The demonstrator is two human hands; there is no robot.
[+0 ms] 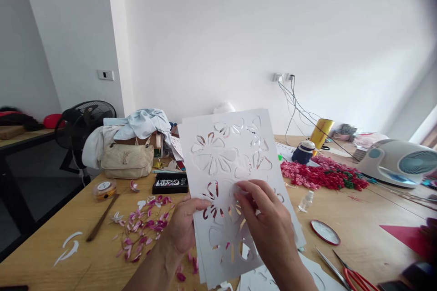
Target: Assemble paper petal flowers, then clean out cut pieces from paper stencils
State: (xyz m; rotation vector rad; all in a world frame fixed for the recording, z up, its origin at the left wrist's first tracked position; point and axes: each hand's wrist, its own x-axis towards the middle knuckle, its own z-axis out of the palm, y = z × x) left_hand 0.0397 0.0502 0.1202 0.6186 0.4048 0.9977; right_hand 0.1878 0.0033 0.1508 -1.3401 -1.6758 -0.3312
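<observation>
White paper sheets [252,141] with flower and petal shapes cut out of them are held up above the table. My left hand [182,223] grips their left edge, thumb in front and fingers behind. Over the lower middle of the front sheet is my right hand [266,211], its thumb and fingertips pinched at a cut-out shape; what lies between them is too small to make out. Through several openings the tabletop and pink pieces show. Below the sheets, more cut white paper [266,279] lies on the table.
Pink petals on stems [150,227] lie at left, near a brown stick [102,218] and white paper scraps [70,248]. Scissors [353,273], a round lid [325,232], a small clear bottle [306,201], red flowers [327,173] and a white fan [398,163] are at right. A beige handbag [128,159] stands behind.
</observation>
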